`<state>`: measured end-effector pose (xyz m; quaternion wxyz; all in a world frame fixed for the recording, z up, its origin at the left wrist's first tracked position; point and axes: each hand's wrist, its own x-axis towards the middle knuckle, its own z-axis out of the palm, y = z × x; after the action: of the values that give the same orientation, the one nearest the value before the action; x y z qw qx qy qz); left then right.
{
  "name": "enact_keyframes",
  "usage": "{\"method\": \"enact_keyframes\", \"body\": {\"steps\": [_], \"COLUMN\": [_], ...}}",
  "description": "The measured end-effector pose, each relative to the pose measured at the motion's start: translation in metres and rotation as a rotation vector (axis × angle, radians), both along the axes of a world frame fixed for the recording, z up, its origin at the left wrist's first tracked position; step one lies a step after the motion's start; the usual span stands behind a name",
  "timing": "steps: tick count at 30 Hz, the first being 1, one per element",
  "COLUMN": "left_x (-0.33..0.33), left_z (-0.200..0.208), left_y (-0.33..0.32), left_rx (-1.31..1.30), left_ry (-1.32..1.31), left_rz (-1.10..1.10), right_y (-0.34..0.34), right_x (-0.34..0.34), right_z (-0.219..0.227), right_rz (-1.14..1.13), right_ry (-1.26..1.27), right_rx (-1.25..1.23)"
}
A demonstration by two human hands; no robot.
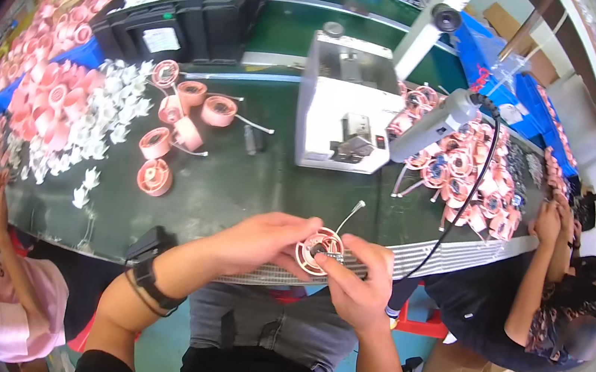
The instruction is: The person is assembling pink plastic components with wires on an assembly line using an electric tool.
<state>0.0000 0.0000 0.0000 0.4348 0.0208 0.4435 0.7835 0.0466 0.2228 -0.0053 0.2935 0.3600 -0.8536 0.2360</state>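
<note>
Pink ring parts [57, 98] heaped at far left, white parts [101, 111] spilled alongside on the green bench [236, 200]. Black bin [174, 42] stands behind. Next, a scattered group of pink housings [154, 177], several trailing cables. From where I stand, green surface runs from this group to the person's hands: room to the left and ahead.

Left hand [268, 241]: fingers curled round the left side of a pink housing [312, 242], thumb by its upper rim. Housing is held at the bench's near edge, round face turned up toward the person; short ring, axis roughly upright, exact tilt not readable. Its cable [347, 216] points away from the person and rightward, ending in a pale plug. White box machine [332, 123] stands ahead, green surface between.

Right hand [364, 281]: pinching the housing's right side, thumb laid over the ring. Ribbed edge strip [446, 260] continues rightward; beyond it, a heap of pink wound rings [465, 170] limits that side.
</note>
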Motion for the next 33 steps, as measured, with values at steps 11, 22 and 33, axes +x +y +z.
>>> {"method": "enact_keyframes", "body": {"steps": [11, 22, 33], "left_x": [-0.002, -0.001, 0.003], "left_z": [0.003, -0.008, -0.012], "left_y": [0.005, 0.009, 0.009], "left_rx": [0.102, 0.198, 0.201], "left_ry": [0.073, 0.334, 0.428], "left_rz": [0.244, 0.236, 0.236], "right_y": [-0.033, -0.042, -0.045], "right_x": [-0.003, -0.007, -0.010], "right_z": [-0.006, 0.008, 0.002], "right_rz": [-0.183, -0.108, -0.189], "right_ry": [-0.656, -0.794, -0.648], "right_rx": [-0.852, -0.991, -0.906]}}
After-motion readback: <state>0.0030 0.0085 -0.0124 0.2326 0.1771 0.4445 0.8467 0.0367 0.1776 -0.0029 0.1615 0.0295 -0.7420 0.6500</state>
